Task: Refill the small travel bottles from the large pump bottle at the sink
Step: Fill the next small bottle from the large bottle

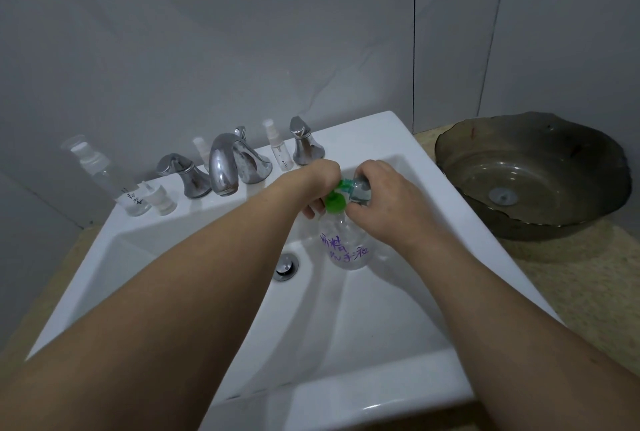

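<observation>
The white ceramic sink [408, 153] is a square basin with sharp straight edges and smooth sloping walls; most of its hollow in front of the chrome drain [286, 267] is free. Over the sink's back-right part both hands meet. The large bottle [346, 245] — clear plastic, rounded, with purple handwriting — stands upright just right of the drain, its green pump top [335, 202] at the hands. The left hand [320, 184] curls down by the green top, though what its fingers hold is hidden. The right hand [382, 200] grips a small clear bottle [360, 189], tilted with its green neck touching the pump top.

On the sink's back ledge stand a curved chrome faucet [225, 167] between two chrome handles, and clear small spray bottles — one [280, 150] right of the faucet, others at the ledge's left end [104, 177]. Right of the sink, on the speckled tabletop [571, 285], sits a dark translucent bowl basin [533, 174] with a wavy rim.
</observation>
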The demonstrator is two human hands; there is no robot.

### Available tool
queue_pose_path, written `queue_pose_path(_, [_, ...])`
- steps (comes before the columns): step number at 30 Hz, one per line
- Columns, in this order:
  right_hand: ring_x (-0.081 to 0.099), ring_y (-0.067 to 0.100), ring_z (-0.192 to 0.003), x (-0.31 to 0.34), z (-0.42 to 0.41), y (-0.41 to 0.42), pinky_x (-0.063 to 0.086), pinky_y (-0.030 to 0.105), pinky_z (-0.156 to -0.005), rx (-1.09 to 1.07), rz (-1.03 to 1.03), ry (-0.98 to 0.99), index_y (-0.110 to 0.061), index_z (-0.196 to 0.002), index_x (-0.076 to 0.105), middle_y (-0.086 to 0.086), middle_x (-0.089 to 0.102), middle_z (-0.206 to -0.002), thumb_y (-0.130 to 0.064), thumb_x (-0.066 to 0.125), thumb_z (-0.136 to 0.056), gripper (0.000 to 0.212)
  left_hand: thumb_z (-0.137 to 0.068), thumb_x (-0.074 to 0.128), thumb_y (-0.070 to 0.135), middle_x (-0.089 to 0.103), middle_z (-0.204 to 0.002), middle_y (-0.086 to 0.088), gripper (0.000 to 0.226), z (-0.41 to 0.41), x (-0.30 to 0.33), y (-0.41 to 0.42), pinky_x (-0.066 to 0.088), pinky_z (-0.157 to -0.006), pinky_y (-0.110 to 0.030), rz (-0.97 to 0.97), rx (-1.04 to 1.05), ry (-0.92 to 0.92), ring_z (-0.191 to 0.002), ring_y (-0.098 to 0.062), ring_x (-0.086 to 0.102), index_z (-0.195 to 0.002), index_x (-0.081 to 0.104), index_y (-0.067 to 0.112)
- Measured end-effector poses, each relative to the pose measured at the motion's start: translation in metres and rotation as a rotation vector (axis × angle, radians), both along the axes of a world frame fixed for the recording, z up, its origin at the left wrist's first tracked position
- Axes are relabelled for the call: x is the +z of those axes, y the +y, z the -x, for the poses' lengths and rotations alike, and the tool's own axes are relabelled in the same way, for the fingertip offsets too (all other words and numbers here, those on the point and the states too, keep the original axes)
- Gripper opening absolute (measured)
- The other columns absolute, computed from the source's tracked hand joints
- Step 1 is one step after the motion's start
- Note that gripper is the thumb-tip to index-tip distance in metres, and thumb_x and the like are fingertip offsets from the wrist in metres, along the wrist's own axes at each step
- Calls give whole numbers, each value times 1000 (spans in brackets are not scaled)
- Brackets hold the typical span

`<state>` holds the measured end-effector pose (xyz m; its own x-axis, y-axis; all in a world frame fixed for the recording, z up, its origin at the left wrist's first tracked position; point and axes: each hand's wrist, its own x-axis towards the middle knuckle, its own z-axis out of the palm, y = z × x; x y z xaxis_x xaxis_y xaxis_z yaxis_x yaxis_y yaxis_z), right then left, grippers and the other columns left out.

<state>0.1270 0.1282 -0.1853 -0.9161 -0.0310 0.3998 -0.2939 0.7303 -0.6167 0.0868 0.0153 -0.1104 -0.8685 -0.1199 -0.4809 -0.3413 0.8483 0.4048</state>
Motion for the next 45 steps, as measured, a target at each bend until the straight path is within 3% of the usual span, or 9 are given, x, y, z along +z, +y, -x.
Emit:
queue_pose_path(7, [48,22,-76,-4,2,1,41,35,-63,-13,-20,-18,-22,-89,44,-6,45,-88,-25,66,-74,27,-90,34,-4,68,-87,-31,27,9,-19,5,59,-75,-49,53,-46,69,-80,-42,70,-82,59,-7])
queue_pose_path(12, [47,21,-76,-5,2,0,40,34,-64,-16,-16,-23,-24,-88,41,-6,44,-87,-24,66,-73,29,-90,39,-6,67,-84,-27,24,9,-18,4,60,-69,-41,95,-114,87,-69,-37,67,-74,56,-2])
queue_pose_path(16, [44,18,-75,-3,2,0,36,32,-63,-12,-34,-16,-22,-90,44,-7,44,-88,-26,65,-74,27,-93,29,10,67,-91,-22,30,6,-12,-2,44,-53,-30,11,-80,32,-77,-33,64,-90,56,-2])
queue_pose_path(22, [50,21,-78,-2,1,-1,40,34,-63,14,-6,32,-24,-88,41,-8,45,-88,-27,67,-75,29,-84,30,41,72,-96,-9,46,8,-4,-13,45,-83,-43,-36,-39,-87,-80,-29,72,-96,62,10])
queue_pose_path(27, [51,21,-80,-2,1,0,40,34,-64,10,-9,8,-24,-89,41,-6,49,-91,-29,67,-75,30,-88,28,33,71,-95,-12,44,5,-4,-6,47,-79,-41,-26,-7,-49,-81,-32,71,-98,61,5])
queue_pose_path(31, [47,19,-77,-3,3,0,36,32,-63,-1,-16,-8,-24,-89,40,-7,46,-89,-29,66,-76,30,-96,24,16,68,-105,-20,37,2,-3,1,39,-48,-28,-17,1,-4,-95,-36,68,-101,56,-1])
queue_pose_path(38, [45,19,-75,-5,3,1,42,35,-64,-7,-23,-25,-24,-88,40,-6,44,-89,-26,66,-75,29,-90,31,-4,66,-90,-29,28,14,-17,6,60,-69,-47,9,-45,4,-79,-43,69,-81,58,-5])
queue_pose_path(41, [47,19,-77,-6,3,0,40,33,-64,-9,-37,-32,-25,-89,40,-7,45,-90,-27,66,-75,29,-91,31,-4,63,-75,-23,28,11,-15,3,51,-43,-28,46,-97,42,-64,-35,65,-82,57,-2])
queue_pose_path(45, [51,22,-81,-6,3,0,40,33,-64,-6,-30,-11,-25,-89,41,-6,48,-90,-27,66,-74,29,-95,27,7,64,-79,-20,30,8,-10,-1,40,-46,-27,37,-110,38,-65,-30,62,-80,52,1])
